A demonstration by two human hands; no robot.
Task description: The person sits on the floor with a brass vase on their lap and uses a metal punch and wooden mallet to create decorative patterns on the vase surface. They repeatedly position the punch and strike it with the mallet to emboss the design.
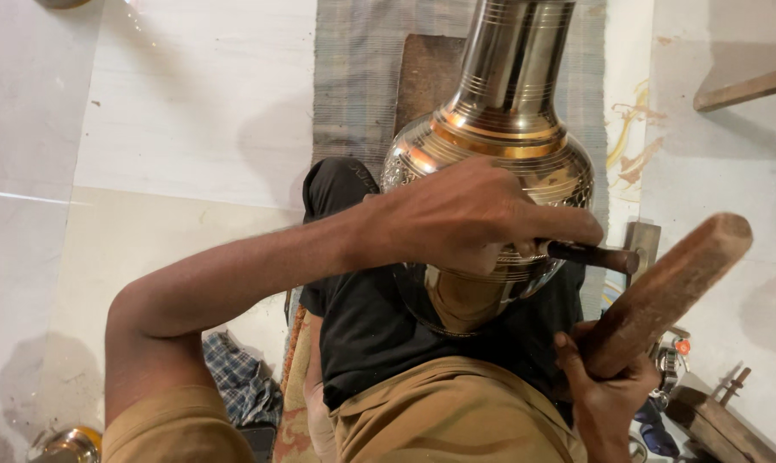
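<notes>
Vase (499,129), brass and shiny with engraved bands, lies propped against my lap, its neck pointing away from me over a striped mat (353,86) on the floor. From my head view, my left hand (469,214) reaches across the vase's round belly and is clenched around a dark punch (593,255), whose end sticks out to the right past my fingers; where its tip meets the metal is hidden under my hand. My right hand (606,390) sits lower, just beside the vase, gripping the lower end of a wooden mallet (671,287) that slants up and to the right, its head near the punch's free end but apart from it. A brown board (426,73) lies under the vase's shoulder on the mat. A checked cloth (238,377) is bunched on the floor by my left knee.
</notes>
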